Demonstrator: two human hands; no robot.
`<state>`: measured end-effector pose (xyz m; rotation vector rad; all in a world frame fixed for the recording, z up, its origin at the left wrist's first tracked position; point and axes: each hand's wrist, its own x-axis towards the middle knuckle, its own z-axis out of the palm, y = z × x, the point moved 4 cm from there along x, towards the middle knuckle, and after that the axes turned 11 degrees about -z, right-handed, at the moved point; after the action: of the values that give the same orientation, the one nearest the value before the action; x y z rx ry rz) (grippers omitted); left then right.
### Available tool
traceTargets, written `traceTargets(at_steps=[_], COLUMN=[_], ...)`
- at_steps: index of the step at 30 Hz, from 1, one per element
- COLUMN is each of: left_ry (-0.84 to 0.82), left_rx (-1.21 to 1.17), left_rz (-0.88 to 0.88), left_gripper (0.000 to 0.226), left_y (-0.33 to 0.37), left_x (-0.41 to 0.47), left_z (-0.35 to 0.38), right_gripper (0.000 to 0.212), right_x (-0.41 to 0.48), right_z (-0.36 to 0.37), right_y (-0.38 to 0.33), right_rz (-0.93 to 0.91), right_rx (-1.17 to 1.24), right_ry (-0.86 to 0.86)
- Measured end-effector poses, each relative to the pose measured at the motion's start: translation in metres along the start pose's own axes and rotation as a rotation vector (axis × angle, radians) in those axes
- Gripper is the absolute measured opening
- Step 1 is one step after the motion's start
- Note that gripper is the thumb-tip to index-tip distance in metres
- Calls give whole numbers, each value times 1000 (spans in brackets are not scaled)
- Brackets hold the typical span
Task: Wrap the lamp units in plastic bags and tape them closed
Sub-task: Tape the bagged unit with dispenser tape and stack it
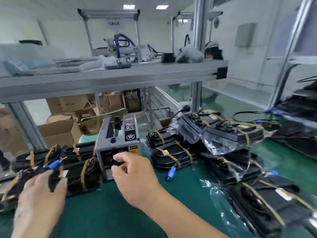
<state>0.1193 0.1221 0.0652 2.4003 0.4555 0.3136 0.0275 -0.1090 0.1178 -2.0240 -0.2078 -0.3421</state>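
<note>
Head view: bagged lamp unit [77, 176] pressed down at left by left hand [41, 191], fingers spread; judged stiff, film slippery, best gripped at taped bands. Right hand [135, 177] curled at tape dispenser [118, 134] mouth, pinch indeterminable. Wrapped units [223, 134] piled right.

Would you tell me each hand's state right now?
Left hand: open, resting on a lamp unit.
Right hand: at the tape dispenser, grip cannot be told.

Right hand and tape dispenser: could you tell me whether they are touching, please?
Cannot tell. Head view: the right hand curls its fingers over the tape dispenser outlet, but blur hides contact or gap.
</note>
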Motion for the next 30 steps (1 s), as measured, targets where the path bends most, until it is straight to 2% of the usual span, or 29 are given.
traceTargets(at_steps=[3, 7, 9, 11, 13, 15, 17, 19, 21, 23, 28, 30], left_ry=[-224, -578, -761, -915, -977, -1009, -1032, -1039, -1070, -1132, -1166, -1149], left_rx=[-148, -394, -540, -633, -673, -685, -663, -623, -589, -660, -749, -811], left_rz=[208, 351, 243, 67, -69, -216, -338, -379, -392, -430, -439, -441], left_gripper=[32, 19, 18, 31, 55, 69, 64, 54, 58, 58, 29, 32], left_y=[102, 207, 242, 270, 294, 313, 323, 328, 329, 330, 324, 315], left_x=[-105, -192, -214, -224, -226, -226, -230, -234, -235, -235, -234, -234], left_z=[19, 58, 76, 99, 117, 130, 136, 143, 154, 161, 164, 162], right_gripper=[34, 32, 32, 35, 40, 45, 40, 33, 39, 39, 34, 33], right_x=[-30, -60, -67, -67, -58, -45, -37, -36, -41, -47, -57, -61], right_z=[-79, -178, -221, -257, -286, -301, -301, -290, -280, -275, -267, -262], right_y=[-2, -9, -4, 10, 32, 57, 82, 102, 117, 123, 121, 118], right_rz=[-47, -97, -109, -82, -2, 105, 227, 309, 297, 257, 152, 91], right_rx=[-69, -225, -338, -441, -508, -558, -628, -639, -604, -580, -622, -648], right_ry=[175, 427, 544, 618, 637, 577, 449, 326, 306, 386, 501, 516])
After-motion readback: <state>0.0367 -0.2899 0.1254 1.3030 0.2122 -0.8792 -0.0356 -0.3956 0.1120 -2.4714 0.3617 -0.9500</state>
